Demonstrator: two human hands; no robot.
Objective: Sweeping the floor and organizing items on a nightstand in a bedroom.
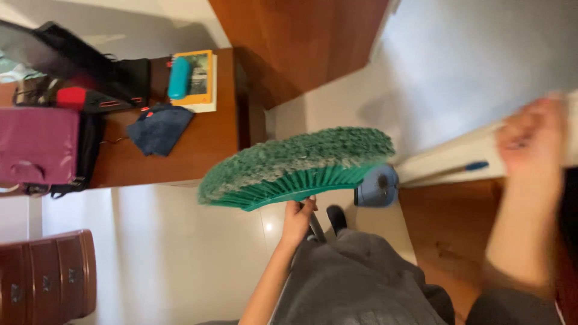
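Note:
My left hand (298, 218) is closed around the handle of a green broom (295, 168), just below its head. The bristles are dusty and point up and to the left, raised off the pale tiled floor (162, 253). My right hand (531, 137), blurred by motion, grips the edge of a white slab (445, 159) under a pale blue sheet (469, 66) at the right. My grey clothing (355, 283) fills the bottom middle.
A wooden desk (201, 144) carries a yellow book (201, 75), a teal case (179, 78), a dark blue cloth (158, 127), a black bag (90, 66) and a magenta bag (37, 144). A brown drawer unit (48, 277) stands lower left. A blue-grey object (378, 186) sits behind the broom.

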